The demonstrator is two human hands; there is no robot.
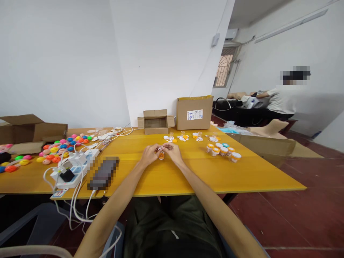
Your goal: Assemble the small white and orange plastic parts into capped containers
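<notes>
Both my hands meet over the middle of the yellow table (pixel 188 179). My left hand (pixel 149 154) and my right hand (pixel 173 151) are closed in pinches around a small clear jar with an orange lid (pixel 161 155) and a tiny white piece at the fingertips. Several small jars with orange and white lids (pixel 223 150) stand in a cluster to the right of my right hand. Loose orange lids and white parts (pixel 182 137) lie just beyond my hands.
Two cardboard boxes (pixel 156 122) (pixel 194 112) stand at the table's far edge. At left lie a white power strip with cables (pixel 72 167), a dark blurred device (pixel 103 173), many coloured balls (pixel 59 147) and another box (pixel 32 132). A person (pixel 282 102) sits at back right.
</notes>
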